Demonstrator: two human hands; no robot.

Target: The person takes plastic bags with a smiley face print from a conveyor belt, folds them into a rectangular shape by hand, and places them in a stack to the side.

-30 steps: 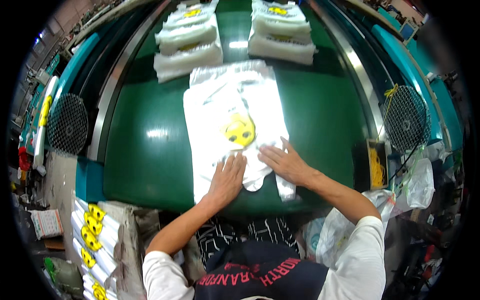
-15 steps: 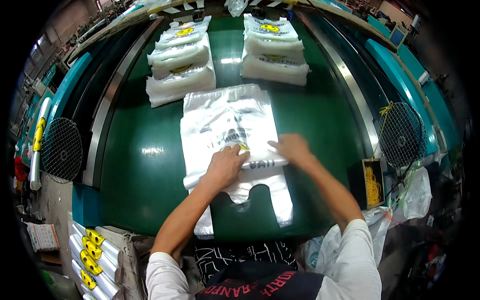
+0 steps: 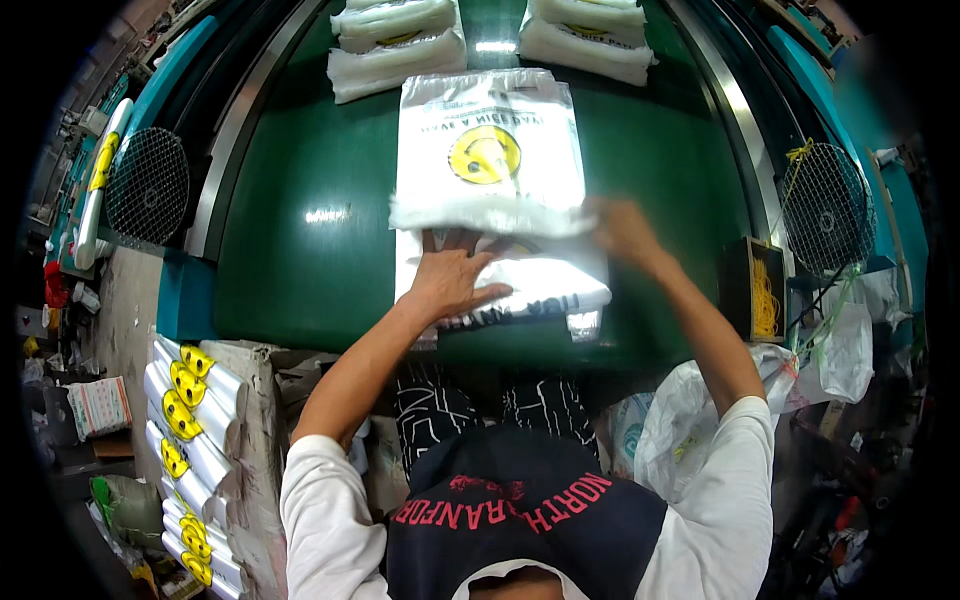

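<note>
A stack of white plastic T-shirt bags (image 3: 560, 115) lies on the green table in front of me, a yellow smiling face printed on its upper part. A ruffled layered edge (image 3: 480, 214) runs across its middle. My left hand (image 3: 455, 280) rests flat on the part nearer me, fingers spread, fingertips at or just under that edge. At the right end of the ruffled edge is my right hand (image 3: 622, 235), smeared by motion; its grip cannot be made out. A short piece of bag (image 3: 584, 325) sticks out toward me below the fold.
Folded bag piles lie farther back, at left (image 3: 395, 70) and right (image 3: 585, 50). Round wire guards stand at the left (image 3: 148, 185) and right (image 3: 828, 210) sides. A black box of yellow ties (image 3: 766, 295) sits at the right edge. Rolled bags (image 3: 185, 412) are stacked at lower left.
The view has tilted toward me. The handle ends that lay toward me are mostly covered, and a ruffled edge now crosses the stack. The printed face shows fully. My right hand stays at the stack's right side.
</note>
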